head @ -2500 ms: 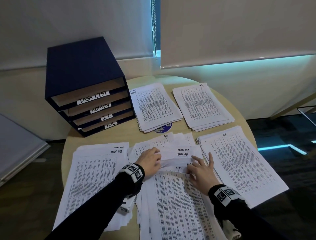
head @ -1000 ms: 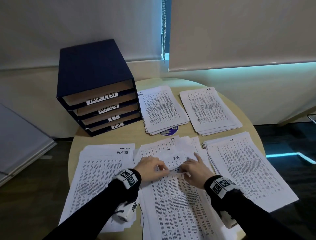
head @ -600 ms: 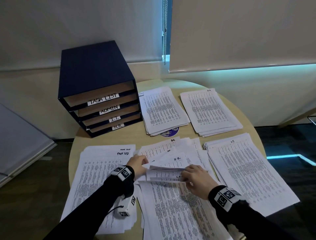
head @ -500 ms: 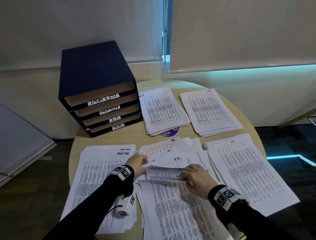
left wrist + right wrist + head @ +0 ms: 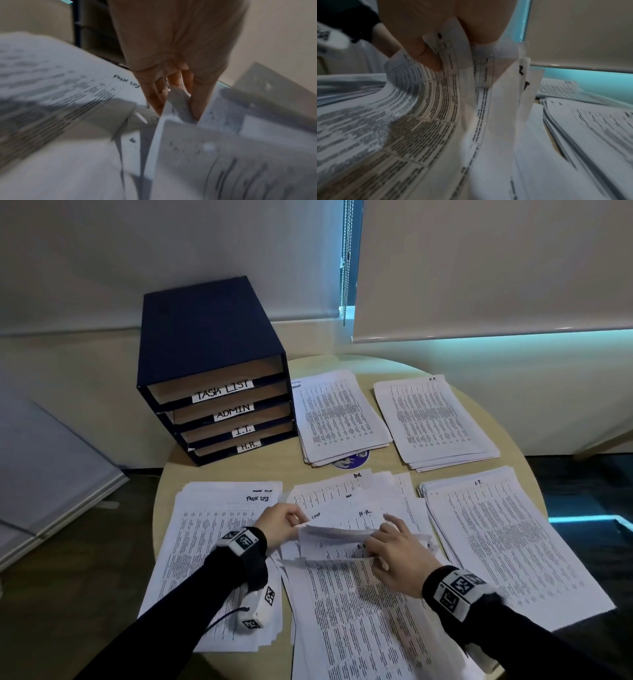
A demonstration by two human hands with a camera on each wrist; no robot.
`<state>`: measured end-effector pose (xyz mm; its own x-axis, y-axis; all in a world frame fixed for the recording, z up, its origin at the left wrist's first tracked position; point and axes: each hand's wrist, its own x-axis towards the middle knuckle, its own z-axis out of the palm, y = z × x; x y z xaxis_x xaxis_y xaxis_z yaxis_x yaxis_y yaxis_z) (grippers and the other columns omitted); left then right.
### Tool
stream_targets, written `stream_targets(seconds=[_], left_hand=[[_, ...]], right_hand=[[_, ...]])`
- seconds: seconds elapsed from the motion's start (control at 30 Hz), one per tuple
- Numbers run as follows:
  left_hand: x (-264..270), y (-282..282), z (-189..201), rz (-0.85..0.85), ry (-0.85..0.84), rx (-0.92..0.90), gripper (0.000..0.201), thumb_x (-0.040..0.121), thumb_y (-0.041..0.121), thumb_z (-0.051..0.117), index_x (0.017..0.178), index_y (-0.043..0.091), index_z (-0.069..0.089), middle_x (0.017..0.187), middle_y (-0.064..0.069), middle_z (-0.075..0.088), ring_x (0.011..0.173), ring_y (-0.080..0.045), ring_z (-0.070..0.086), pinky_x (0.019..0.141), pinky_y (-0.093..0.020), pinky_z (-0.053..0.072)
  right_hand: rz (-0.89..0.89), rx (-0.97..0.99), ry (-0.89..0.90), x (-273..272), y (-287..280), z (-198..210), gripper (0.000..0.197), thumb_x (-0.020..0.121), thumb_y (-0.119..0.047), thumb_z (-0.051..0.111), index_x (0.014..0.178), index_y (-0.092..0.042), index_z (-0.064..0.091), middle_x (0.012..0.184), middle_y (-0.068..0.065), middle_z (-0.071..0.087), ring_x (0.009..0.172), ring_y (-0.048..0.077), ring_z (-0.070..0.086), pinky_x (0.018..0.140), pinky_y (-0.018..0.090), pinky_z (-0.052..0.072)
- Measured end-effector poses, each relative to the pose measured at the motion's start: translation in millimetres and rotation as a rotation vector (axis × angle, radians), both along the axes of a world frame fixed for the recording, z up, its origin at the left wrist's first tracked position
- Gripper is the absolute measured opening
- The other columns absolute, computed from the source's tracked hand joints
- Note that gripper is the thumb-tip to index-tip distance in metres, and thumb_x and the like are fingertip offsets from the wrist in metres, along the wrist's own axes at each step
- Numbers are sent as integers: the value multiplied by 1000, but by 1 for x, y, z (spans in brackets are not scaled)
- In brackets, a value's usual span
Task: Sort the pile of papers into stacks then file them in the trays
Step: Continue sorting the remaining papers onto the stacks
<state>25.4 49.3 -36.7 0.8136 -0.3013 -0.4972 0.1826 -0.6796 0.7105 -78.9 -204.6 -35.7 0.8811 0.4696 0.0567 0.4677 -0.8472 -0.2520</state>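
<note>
My left hand and right hand both pinch the pile's lifted top edges. Sheets thin, limp, apt to slide; take one by its labelled corner.

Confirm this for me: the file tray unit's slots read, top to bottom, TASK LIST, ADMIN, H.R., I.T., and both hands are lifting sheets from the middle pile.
Not quite. On the file tray unit the head view shows TASK LIST, ADMIN, I.T., then H.R. at the bottom; the last two are swapped in your version. The rest holds: the left hand and right hand are both lifting sheets from the middle pile.
</note>
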Motion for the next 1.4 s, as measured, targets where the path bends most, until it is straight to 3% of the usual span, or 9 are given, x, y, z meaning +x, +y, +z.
stream_targets(seconds=[0.17, 0.3, 0.47, 0.57, 0.7, 0.9, 1.1, 1.23, 1.4], left_hand=[[-5, 5, 9, -99, 149, -122, 14, 82, 3, 72, 78, 16, 73, 96, -10, 66, 84, -19, 62, 73, -33, 56], [-15, -4, 18, -219, 150, -148, 20, 84, 1, 69, 74, 18, 71, 102, -12, 68, 89, -14, 63, 86, -24, 54], [-16, -7, 23, -307, 170, -77, 8, 88, 23, 69, 83, 18, 73, 100, -10, 72, 93, -20, 66, 87, -30, 52], [-12, -10, 14, -94, 127, -53, 22, 96, 32, 56, 101, 14, 65, 101, -10, 66, 82, -22, 61, 79, -36, 49], [-4, -16, -1, -256, -101, 377, 32, 94, 31, 56, 119, 11, 52, 118, -8, 54, 92, -18, 52, 85, -31, 45], [-4, -21, -6, -349, -208, 500, 33, 83, 35, 69, 107, 20, 52, 113, -2, 41, 99, -20, 46, 86, -31, 43], [-12, -22, 6, -638, -197, 391, 9, 95, 18, 50, 102, 16, 55, 109, -11, 55, 98, -26, 52, 79, -33, 38], [-17, -19, 11, -722, -140, 399, 21, 102, 21, 41, 114, 10, 55, 111, -13, 56, 99, -28, 53, 82, -33, 39], [-12, -17, 2, -518, -224, 336, 33, 94, 21, 58, 124, 10, 56, 121, -8, 58, 113, -25, 54, 92, -30, 40]], right_hand=[[36, -139, -94, 1, -7, -2, 15, 61, -29, 64, 72, -30, 53, 75, -16, 61, 95, 13, 59, 107, 57, 21], [-2, -203, -129, 2, 0, 3, 20, 56, -29, 71, 69, -29, 57, 78, -14, 67, 121, 21, 56, 106, 65, 11], [56, -181, -82, 2, 11, -2, 18, 51, -29, 71, 67, -30, 62, 70, -15, 67, 100, 16, 65, 102, 57, 25], [74, -114, -44, 4, 12, -6, 26, 50, -24, 74, 70, -28, 58, 71, -14, 65, 88, 16, 64, 95, 50, 49], [73, -130, -45, 2, 11, -6, 26, 52, -23, 73, 70, -29, 55, 71, -16, 64, 89, 15, 63, 100, 50, 41], [64, -130, -63, -1, 10, -5, 28, 51, -24, 74, 70, -30, 54, 71, -17, 63, 89, 14, 63, 98, 53, 42], [53, -141, -65, -3, 7, -6, 28, 50, -24, 74, 70, -28, 55, 72, -16, 64, 93, 16, 64, 96, 55, 44], [61, -159, -74, -3, 9, -3, 30, 47, -27, 76, 69, -29, 56, 72, -16, 64, 93, 15, 62, 94, 52, 47], [57, -144, -60, -2, 8, -5, 30, 49, -27, 73, 71, -30, 53, 73, -18, 63, 93, 16, 63, 93, 48, 48]])
